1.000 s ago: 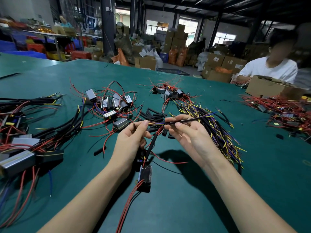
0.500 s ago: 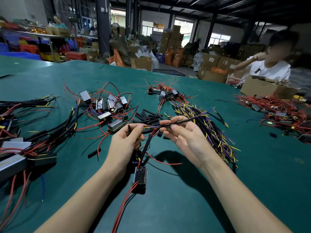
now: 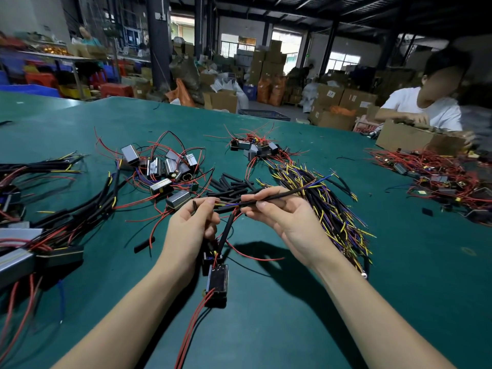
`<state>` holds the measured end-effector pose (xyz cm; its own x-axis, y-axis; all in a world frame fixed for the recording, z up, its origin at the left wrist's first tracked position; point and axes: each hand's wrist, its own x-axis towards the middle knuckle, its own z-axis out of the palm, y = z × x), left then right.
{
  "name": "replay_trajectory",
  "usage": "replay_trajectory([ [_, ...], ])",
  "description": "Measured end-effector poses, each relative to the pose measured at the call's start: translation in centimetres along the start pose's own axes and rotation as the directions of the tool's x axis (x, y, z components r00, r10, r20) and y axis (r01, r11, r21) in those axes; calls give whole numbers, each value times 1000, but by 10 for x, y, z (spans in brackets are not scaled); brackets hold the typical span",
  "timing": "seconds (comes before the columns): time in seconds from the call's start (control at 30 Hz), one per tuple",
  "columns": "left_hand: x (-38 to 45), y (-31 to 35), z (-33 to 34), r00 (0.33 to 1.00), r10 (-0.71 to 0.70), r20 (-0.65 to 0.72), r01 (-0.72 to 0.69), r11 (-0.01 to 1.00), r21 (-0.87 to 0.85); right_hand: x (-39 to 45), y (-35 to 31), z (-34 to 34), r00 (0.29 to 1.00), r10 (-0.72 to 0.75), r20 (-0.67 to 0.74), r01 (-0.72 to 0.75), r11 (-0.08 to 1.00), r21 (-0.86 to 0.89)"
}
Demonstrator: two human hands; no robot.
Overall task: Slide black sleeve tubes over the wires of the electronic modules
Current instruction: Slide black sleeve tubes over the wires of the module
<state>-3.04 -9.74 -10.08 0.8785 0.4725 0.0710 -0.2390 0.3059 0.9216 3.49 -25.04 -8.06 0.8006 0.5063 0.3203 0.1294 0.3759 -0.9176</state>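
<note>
sleeve tube amid loose tubes.

1. A black sleeve tube, thin and long, is held nearly level above the surface, with blue and yellow wire ends poking out of its far end.
2. A black module hangs below, red wires trailing from its lower end.
3. Loose sleeve tubes lie piled on the surface, just beyond.
4. Silver modules with red wires lie clustered to the left.
</note>
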Motion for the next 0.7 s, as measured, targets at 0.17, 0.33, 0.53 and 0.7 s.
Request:
replay_trajectory([
  [0.17, 0, 2, 2, 998, -59, -37, 56, 995, -81, -1, 4, 5, 997, -77, 18, 78, 988, -132],
  [0.33, 0, 3, 2, 995, -86, -54, 81, 992, -94, -1, 5, 7, 996, -93, 15, 94, 975, -200],
  [0.53, -1, 4, 2, 996, -70, -60, 66, 996, -59, 5, -17, 5, 987, -127, -97, 101, 965, -243],
  [0.7, 0, 1, 4, 998, -40, -55, 42, 998, 36, 41, -76, -66, 833, -190, -520, -350, 547, -761],
])
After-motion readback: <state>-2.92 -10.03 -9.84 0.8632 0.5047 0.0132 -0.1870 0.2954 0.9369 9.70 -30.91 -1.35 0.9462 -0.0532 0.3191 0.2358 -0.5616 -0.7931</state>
